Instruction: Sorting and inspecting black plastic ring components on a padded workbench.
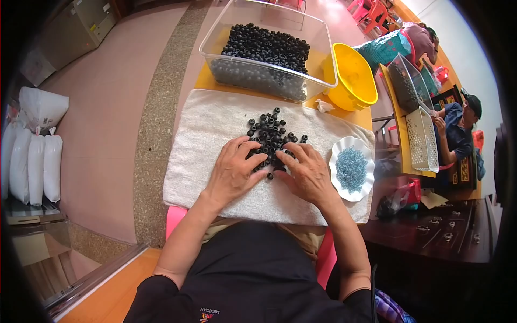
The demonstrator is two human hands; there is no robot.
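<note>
A loose heap of small round black pieces with holes (271,128) lies on a white towel (188,121) in front of me. My left hand (232,169) rests at the heap's left side, fingers apart and curved, fingertips touching the pieces. From the right, my right hand (308,171) reaches the same heap with its fingers spread, touching pieces at its edge. One piece sits by itself between my two thumbs. Right of my right hand, a white scalloped dish (335,164) holds many tiny clear blue pieces (351,168).
Beyond the towel stands a clear plastic bin (322,81) with many more black pieces. A yellow basin (358,81) and a crumpled white scrap (324,106) are beside it. White sacks (35,167) stand at left. At right, a person (458,126) sits by a white perforated basket (423,142).
</note>
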